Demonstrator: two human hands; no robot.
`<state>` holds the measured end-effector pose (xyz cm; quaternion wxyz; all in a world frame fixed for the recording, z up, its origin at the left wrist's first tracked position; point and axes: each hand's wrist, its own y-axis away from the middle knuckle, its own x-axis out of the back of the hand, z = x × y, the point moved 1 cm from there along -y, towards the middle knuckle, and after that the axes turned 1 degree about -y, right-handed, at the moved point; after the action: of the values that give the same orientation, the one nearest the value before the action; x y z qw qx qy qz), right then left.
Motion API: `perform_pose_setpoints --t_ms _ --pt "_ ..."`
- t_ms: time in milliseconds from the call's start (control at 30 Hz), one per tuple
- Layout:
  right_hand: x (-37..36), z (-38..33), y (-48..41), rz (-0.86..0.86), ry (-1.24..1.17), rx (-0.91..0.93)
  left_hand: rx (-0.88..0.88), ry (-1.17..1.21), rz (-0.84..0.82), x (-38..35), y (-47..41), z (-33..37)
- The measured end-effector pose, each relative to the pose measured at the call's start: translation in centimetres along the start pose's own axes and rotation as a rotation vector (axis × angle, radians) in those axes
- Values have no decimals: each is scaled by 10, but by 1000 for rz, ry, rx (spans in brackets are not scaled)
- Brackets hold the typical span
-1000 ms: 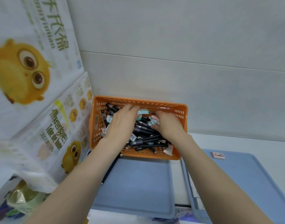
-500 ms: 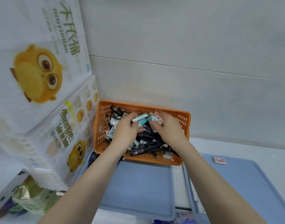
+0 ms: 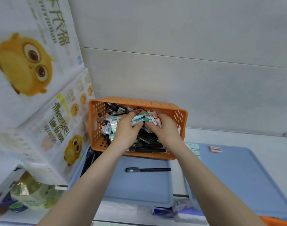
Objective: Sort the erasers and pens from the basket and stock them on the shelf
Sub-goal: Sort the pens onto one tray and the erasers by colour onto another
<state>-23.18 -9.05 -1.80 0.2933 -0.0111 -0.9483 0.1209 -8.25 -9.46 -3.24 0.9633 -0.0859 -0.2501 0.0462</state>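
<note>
An orange perforated basket (image 3: 180,115) stands on the shelf against the back wall, full of black pens and small wrapped erasers. Both my hands are inside it. My left hand (image 3: 125,129) grips a bunch of teal-and-white erasers (image 3: 138,118). My right hand (image 3: 165,129) grips more erasers (image 3: 154,119), some teal, some pink. A single black pen (image 3: 147,169) lies on the left blue tray (image 3: 139,188) in front of the basket. A pink eraser (image 3: 215,149) and teal erasers (image 3: 194,148) lie on the right blue tray (image 3: 237,176).
Large tissue packs with yellow chick prints (image 3: 33,95) stack at the left, touching the basket's side. More black pens (image 3: 89,159) lie at the left tray's edge. A yellowish bottle (image 3: 28,193) sits at lower left. Bagged goods (image 3: 172,209) lie below the shelf edge.
Both hands have gathered erasers and lifted them slightly above the pile. The view has shifted, and a black pen now shows on the left tray.
</note>
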Motion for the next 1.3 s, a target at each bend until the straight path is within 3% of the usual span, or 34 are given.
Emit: perform_pose_setpoints --t_ms 300,567,867,1067,1300 --pt "-3 0 7 40 -48 28 -49 36 -13 4 10 7" --pt "-2 2 16 46 -220 11 -23 238 -77 9 20 5" --pt "2 -11 36 -328 -721 -151 95 508 -194 5 33 10" --pt "7 -4 47 -234 -462 -122 235 608 -118 -4 36 7" --pt "17 -5 56 -145 -635 -185 118 595 -120 -3 37 14"
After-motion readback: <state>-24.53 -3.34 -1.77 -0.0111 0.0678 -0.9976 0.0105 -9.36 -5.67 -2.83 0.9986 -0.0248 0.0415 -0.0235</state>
